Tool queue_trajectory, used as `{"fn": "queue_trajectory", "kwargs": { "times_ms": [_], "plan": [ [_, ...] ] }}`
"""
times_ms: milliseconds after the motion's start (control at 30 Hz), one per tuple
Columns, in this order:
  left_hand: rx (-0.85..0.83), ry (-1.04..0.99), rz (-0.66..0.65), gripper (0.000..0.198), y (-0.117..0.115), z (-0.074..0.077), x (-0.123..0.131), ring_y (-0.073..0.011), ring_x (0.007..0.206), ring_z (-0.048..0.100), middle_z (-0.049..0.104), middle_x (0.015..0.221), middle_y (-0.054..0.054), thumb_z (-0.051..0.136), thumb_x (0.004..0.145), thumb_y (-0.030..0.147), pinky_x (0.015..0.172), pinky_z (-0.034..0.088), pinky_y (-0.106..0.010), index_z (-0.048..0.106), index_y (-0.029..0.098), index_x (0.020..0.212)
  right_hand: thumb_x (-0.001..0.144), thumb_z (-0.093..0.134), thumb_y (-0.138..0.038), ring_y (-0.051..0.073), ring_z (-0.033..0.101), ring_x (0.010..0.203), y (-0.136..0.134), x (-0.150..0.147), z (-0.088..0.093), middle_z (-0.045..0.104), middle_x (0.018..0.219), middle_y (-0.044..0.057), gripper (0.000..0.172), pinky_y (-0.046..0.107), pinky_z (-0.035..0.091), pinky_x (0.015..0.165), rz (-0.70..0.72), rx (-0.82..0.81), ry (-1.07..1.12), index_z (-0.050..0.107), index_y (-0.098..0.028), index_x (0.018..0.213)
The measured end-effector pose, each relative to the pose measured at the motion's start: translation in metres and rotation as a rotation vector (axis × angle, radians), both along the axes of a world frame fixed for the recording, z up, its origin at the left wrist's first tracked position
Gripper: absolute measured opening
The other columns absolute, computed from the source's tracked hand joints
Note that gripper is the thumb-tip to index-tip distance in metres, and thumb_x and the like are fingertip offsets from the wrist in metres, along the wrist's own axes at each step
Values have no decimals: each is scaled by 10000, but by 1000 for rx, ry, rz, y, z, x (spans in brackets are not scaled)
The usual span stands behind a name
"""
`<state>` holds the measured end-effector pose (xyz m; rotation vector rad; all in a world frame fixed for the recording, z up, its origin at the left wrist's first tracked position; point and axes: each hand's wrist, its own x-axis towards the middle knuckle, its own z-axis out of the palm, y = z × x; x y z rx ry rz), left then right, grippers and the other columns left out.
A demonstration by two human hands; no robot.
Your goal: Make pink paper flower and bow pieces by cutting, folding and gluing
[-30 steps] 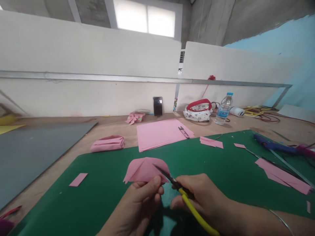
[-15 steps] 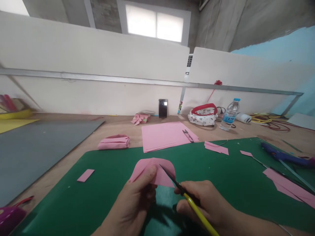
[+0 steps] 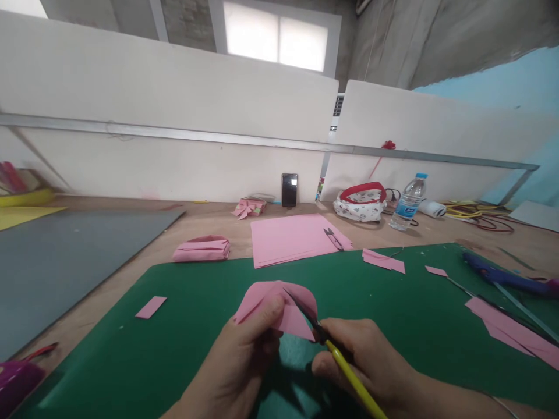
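Observation:
My left hand [image 3: 244,355] pinches a rounded piece of pink paper [image 3: 262,297] between thumb and fingers, just above the green mat. My right hand [image 3: 367,355] is closed around scissors [image 3: 349,375] with a yellow handle and dark, pointed blades. One blade lies across the right part of the paper, its tip near the top edge. The other blade is mostly hidden behind the paper. Nearest beyond my hands is a stack of pink sheets [image 3: 288,238], with small thread snips [image 3: 333,239] lying on it.
The green cutting mat [image 3: 209,326] holds pink offcuts [image 3: 151,307] and a blue glue gun [image 3: 502,273]. Behind stand a folded pink bundle [image 3: 202,249], a phone [image 3: 289,190], a pouch [image 3: 360,203] and a water bottle [image 3: 409,202]. A grey board [image 3: 78,256] lies left.
The pink paper has shifted slightly right and tilted, its lower right corner now reaching further down by the blades. Both hands keep their grip.

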<state>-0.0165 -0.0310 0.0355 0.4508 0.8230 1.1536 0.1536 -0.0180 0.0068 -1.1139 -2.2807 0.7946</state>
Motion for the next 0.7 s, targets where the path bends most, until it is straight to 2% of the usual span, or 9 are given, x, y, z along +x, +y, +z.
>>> {"fn": "queue_trajectory", "kwargs": {
  "times_ms": [200, 333, 433, 567, 700],
  "plan": [
    [-8, 27, -26, 243, 2, -2, -2, -114, 535, 593, 686, 597, -24, 642, 779, 352, 540, 489, -183, 735, 129, 809, 827, 362, -669, 111, 379, 554, -1, 0, 0, 451, 619, -14, 525, 225, 279, 523, -16, -20, -26, 463, -173, 689],
    [4, -22, -82, 255, 1, -3, -3, -122, 543, 605, 690, 600, -34, 612, 801, 360, 552, 494, -189, 732, 135, 797, 810, 447, -624, 110, 382, 556, 0, -1, 2, 459, 616, -21, 459, 221, 285, 526, -32, -60, -39, 464, -180, 694],
    [8, -24, -58, 213, -1, -1, -1, -122, 565, 618, 701, 632, -42, 616, 802, 298, 567, 495, -181, 736, 128, 757, 817, 473, -567, 106, 369, 552, 1, -2, 2, 454, 614, -25, 414, 223, 280, 526, -46, -49, -43, 442, -182, 670],
    [-37, -21, 21, 167, -1, 2, 2, -85, 465, 562, 668, 532, -4, 624, 787, 185, 496, 477, -156, 734, 130, 673, 818, 495, -535, 106, 364, 565, 0, -1, 2, 453, 617, -27, 389, 226, 287, 531, -58, -49, -23, 471, -173, 677],
    [-15, 27, 20, 122, 0, -3, 2, -105, 561, 605, 705, 629, -32, 629, 783, 164, 639, 514, -186, 737, 108, 767, 814, 555, -417, 103, 384, 571, -1, -2, 2, 518, 662, -21, 250, 214, 317, 528, -88, -148, 32, 558, -166, 821]
  ]
}}
